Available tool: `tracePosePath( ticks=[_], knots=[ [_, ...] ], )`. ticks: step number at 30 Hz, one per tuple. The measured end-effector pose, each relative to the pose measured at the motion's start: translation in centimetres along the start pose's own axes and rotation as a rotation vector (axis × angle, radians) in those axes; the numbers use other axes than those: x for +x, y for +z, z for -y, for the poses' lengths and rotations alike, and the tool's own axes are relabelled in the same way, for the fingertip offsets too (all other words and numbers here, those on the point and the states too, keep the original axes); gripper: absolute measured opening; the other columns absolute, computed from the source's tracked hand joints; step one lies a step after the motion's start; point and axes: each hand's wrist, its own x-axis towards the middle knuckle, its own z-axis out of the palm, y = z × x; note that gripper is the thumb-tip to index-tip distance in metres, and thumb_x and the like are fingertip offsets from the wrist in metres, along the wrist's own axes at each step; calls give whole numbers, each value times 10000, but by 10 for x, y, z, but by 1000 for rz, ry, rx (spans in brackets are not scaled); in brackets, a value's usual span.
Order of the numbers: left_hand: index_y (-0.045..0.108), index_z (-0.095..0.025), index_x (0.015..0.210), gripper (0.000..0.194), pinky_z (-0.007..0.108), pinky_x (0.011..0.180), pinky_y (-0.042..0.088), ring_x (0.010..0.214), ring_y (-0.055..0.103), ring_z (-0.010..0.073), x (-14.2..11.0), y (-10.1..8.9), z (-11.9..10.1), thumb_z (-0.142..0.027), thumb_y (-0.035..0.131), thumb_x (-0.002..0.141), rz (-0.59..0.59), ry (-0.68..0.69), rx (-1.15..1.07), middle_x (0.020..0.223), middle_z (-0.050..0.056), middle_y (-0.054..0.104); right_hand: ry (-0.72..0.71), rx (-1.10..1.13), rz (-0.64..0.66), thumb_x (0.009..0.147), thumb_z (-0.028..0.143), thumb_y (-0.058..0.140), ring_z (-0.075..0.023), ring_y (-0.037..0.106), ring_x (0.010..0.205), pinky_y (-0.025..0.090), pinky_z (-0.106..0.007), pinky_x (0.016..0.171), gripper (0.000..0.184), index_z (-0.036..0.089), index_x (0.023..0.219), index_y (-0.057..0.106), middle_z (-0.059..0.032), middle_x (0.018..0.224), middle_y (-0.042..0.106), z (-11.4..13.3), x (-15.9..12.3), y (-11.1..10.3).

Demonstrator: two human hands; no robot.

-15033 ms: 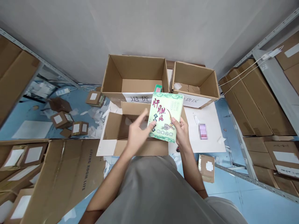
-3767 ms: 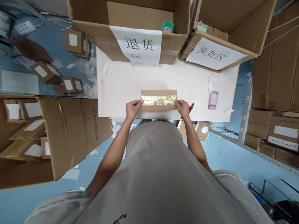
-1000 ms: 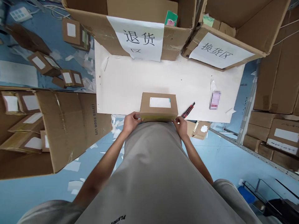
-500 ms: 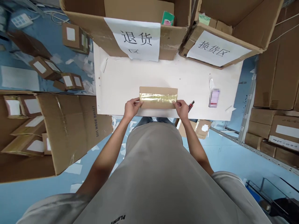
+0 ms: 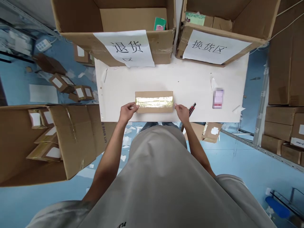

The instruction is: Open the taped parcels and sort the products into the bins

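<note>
A flat cardboard box [image 5: 154, 110] lies on the white table near its front edge, shiny tape running along its top. At its left end my left hand [image 5: 128, 110] grips the corner, thumb over the top and fingers at the side. My right hand [image 5: 182, 113] is just off the box's right end, a small gap between them. Its fingers are slightly curled and apart, with nothing visible in them. Beside that hand lie several pens [image 5: 192, 109]. Farther right on the table is a phone-like pinkish item [image 5: 218, 98], its face blurred out.
Two large open cartons with paper signs, a left one [image 5: 163, 47] and a right one [image 5: 181, 47], stand along the table's [image 5: 133, 77] back. At left, an open carton [image 5: 78, 136] holds several small boxes. More boxes [image 5: 279, 115] are stacked on the right; paper scraps litter the blue floor.
My right hand has let go of the box's right end and moved slightly off it. The left hand stays on the box. The whole view has shifted a little.
</note>
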Motion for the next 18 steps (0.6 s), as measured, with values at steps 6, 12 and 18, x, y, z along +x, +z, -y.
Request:
tracePosePath(
  ticks=[6, 12, 18],
  knots=[
    [688, -217, 1262, 472, 413, 1084, 662, 1193, 780, 261, -8, 19, -3, -268, 868, 829, -135, 121, -49, 1408, 144, 776, 492, -258, -353, 924, 517, 852, -430, 729, 1314, 591, -565, 1138, 444, 229, 1186, 638, -275, 1396, 745, -69, -2, -30],
    [741, -217, 1197, 323, 376, 1019, 665, 1218, 782, 280, -11, 25, 2, -312, 773, 891, -99, 189, -4, 1403, 116, 807, 458, -202, -185, 877, 419, 800, -330, 743, 1133, 604, -454, 1050, 286, 274, 967, 572, -150, 1147, 779, -77, 17, -36],
    [785, -237, 1190, 321, 374, 963, 673, 1149, 795, 258, -2, 20, 14, -330, 758, 884, -89, 260, -10, 1392, 105, 808, 251, 124, -27, 953, 551, 674, -228, 731, 947, 609, -314, 809, 304, 261, 965, 584, -37, 964, 731, -27, 31, -18]
  ],
)
